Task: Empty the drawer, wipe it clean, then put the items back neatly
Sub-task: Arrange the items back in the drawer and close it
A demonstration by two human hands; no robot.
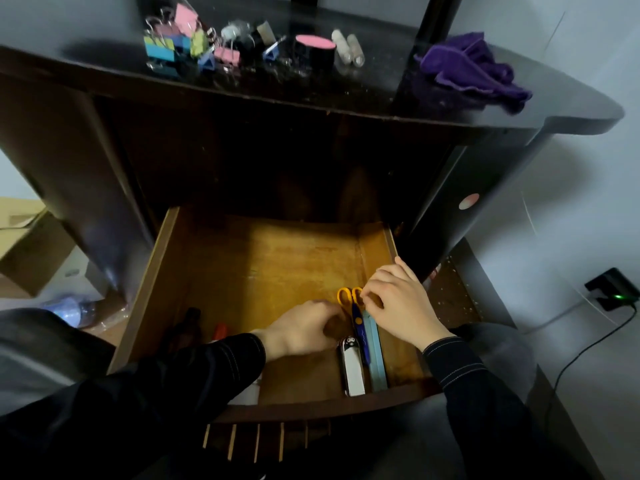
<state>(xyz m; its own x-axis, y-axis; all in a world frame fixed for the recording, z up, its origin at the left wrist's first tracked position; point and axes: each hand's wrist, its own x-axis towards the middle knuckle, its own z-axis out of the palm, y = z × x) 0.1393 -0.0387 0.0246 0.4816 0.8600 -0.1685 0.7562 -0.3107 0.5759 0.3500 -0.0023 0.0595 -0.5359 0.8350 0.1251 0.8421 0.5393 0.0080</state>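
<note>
Drawer pulled right out below the desk, wooden floor mostly bare.

- Along the drawer's right side, three long things lie parallel, nearly touching: scissors with yellow loops pointing to the back, pale blue ruler on the wall side of them, white case with a cartoon face by the front edge. Lined up like that they look like the tidy putting-back stage, my guess.
- Purple cloth lies crumpled on the desk, out of reach of both hands. Wiping seems done.
- Binder clips, pink-topped pot and white tubes wait on the desk, so a good share is yet to go back.
- Orange marker and a dark object sit at front left, half hidden by the sleeve.

Right hand: reaches in from the right over the ruler, knuckles up, fingertips pinching a yellow loop. Grip is on the scissors, probably squaring them against the ruler.

Left hand: wrist low over the drawer floor, fingers curled toward the scissors' pivot. Blurred; cannot tell whether its grip holds anything.
</note>
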